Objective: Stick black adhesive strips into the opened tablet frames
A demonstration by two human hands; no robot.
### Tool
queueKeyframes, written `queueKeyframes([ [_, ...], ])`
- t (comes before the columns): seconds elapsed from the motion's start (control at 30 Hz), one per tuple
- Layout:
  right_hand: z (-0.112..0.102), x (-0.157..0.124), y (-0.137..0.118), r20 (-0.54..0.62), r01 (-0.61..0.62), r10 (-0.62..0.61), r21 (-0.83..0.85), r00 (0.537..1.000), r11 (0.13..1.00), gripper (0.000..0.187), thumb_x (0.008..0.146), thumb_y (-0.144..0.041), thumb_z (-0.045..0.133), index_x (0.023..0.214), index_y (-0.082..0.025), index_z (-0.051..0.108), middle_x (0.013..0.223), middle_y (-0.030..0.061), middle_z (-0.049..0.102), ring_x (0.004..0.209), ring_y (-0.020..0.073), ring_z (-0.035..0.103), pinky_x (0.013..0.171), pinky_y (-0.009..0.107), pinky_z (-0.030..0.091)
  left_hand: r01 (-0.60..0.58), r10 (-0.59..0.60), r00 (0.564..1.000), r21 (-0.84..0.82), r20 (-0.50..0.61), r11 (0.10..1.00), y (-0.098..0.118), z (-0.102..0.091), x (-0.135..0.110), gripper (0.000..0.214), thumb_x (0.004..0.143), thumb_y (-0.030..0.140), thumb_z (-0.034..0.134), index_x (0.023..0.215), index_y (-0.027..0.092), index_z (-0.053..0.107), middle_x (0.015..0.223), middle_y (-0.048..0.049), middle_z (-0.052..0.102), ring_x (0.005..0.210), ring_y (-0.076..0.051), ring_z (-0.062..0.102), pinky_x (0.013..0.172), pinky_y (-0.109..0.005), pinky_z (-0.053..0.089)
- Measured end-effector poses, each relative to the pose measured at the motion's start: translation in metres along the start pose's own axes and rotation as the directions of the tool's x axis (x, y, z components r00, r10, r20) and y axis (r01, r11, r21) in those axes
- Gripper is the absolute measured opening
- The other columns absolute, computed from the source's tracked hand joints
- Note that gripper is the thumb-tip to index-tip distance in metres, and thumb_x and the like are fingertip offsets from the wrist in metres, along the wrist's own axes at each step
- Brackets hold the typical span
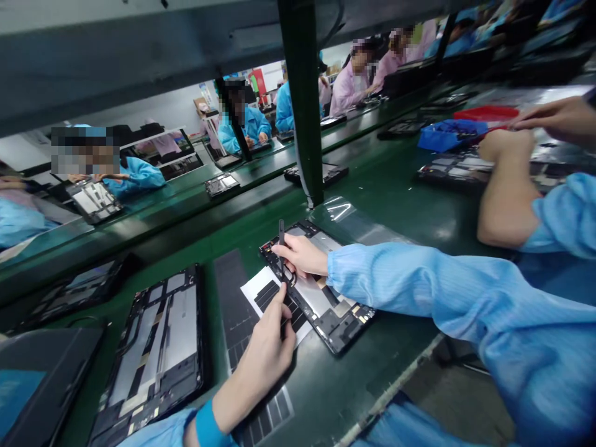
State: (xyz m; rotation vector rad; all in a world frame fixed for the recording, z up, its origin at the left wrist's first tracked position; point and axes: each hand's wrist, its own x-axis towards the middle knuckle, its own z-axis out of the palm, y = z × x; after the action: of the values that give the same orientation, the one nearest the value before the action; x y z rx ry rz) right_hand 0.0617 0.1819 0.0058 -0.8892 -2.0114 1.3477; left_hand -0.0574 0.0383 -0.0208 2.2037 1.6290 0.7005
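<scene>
An opened tablet (333,313) lies back-up on the green belt, its metal plates and boards showing. My right hand (302,254) rests on its upper part, closed around a thin black stick tool (282,231) that points upward. My left hand (265,354) reaches in from below. Its thumb and forefinger are pinched on a black strip (285,308) at the edge of a white backing sheet (255,287). That sheet carries several black strips and lies against the tablet's left side.
A second opened tablet (153,354) lies to the left, with a dark strip sheet (233,292) between them. A dark post (302,99) rises behind the work. A co-worker's arm (503,186) works at right near a blue cloth (447,133) and a red tray (484,113). More people sit across the belt.
</scene>
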Motion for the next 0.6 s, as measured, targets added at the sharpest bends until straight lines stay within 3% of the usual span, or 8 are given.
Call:
queueKeyframes([
  [0.17, 0.001, 0.0, 0.002, -0.028, -0.005, 0.003, -0.082, 1.0, 0.997, 0.021, 0.087, -0.036, 0.042, 0.081, -0.017, 0.041, 0.044, -0.0071, 0.046, 0.026, 0.0059, 0.041, 0.026, 0.015, 0.031, 0.185, -0.19, 0.981, -0.133, -0.027, 0.974, 0.009, 0.013, 0.004, 0.01, 0.074, 0.024, 0.044, 0.081, 0.021, 0.038, 0.119, -0.016, 0.052, 0.102, -0.023, 0.056, 0.079, -0.033, 0.047],
  [0.27, 0.002, 0.001, 0.0, -0.01, 0.006, -0.008, -0.138, 1.0, 0.99, 0.027, 0.086, -0.043, 0.041, 0.085, -0.016, 0.045, 0.047, -0.0059, 0.047, 0.031, 0.0071, 0.044, 0.03, 0.016, 0.034, 0.237, -0.247, 0.969, -0.233, -0.014, 0.943, 0.016, 0.011, 0.005, 0.017, 0.071, 0.034, 0.048, 0.079, 0.021, 0.04, 0.112, -0.015, 0.057, 0.107, -0.024, 0.054, 0.082, -0.033, 0.046],
  [0.37, -0.012, 0.005, -0.009, -0.078, 0.072, -0.094, -0.257, 0.992, 0.964, 0.037, 0.086, -0.049, 0.037, 0.078, -0.015, 0.049, 0.052, -0.0029, 0.05, 0.046, 0.0092, 0.053, 0.042, 0.017, 0.04, 0.283, -0.288, 0.958, -0.223, 0.011, 0.933, 0.019, -0.011, 0.02, 0.025, 0.068, 0.043, 0.05, 0.077, 0.02, 0.043, 0.094, -0.0107, 0.065, 0.095, -0.024, 0.06, 0.078, -0.032, 0.047],
  [0.47, -0.043, 0.006, -0.021, -0.25, 0.052, -0.213, -0.524, 0.945, 0.85, 0.046, 0.089, -0.05, 0.028, 0.075, -0.014, 0.054, 0.071, 0.0045, 0.059, 0.074, 0.0162, 0.06, 0.062, 0.023, 0.045, 0.371, -0.371, 0.926, 0.003, 0.064, 0.928, 0.014, -0.041, 0.051, 0.031, 0.068, 0.049, 0.051, 0.076, 0.019, 0.049, 0.068, -0.0045, 0.067, 0.068, -0.023, 0.064, 0.065, -0.031, 0.047],
  [0.53, -0.064, 0.004, -0.022, -0.29, -0.078, -0.158, -0.661, 0.944, 0.747, 0.045, 0.09, -0.044, 0.026, 0.086, -0.012, 0.056, 0.09, 0.0117, 0.06, 0.09, 0.0239, 0.058, 0.073, 0.032, 0.045, 0.416, -0.431, 0.89, 0.123, 0.15, 0.901, 0.009, -0.052, 0.073, 0.032, 0.069, 0.051, 0.05, 0.066, 0.019, 0.053, 0.054, -0.0032, 0.063, 0.052, -0.022, 0.06, 0.057, -0.03, 0.044],
  [0.6, -0.078, 0.0, -0.017, -0.279, -0.173, -0.051, -0.719, 0.959, 0.673, 0.034, 0.088, -0.033, 0.034, 0.092, -0.009, 0.057, 0.1, 0.0179, 0.058, 0.099, 0.0303, 0.055, 0.078, 0.041, 0.044, 0.435, -0.454, 0.867, 0.135, 0.205, 0.89, 0.003, -0.052, 0.088, 0.037, 0.068, 0.052, 0.049, 0.053, 0.019, 0.051, 0.041, -0.0035, 0.057, 0.041, -0.021, 0.054, 0.05, -0.03, 0.041],
])
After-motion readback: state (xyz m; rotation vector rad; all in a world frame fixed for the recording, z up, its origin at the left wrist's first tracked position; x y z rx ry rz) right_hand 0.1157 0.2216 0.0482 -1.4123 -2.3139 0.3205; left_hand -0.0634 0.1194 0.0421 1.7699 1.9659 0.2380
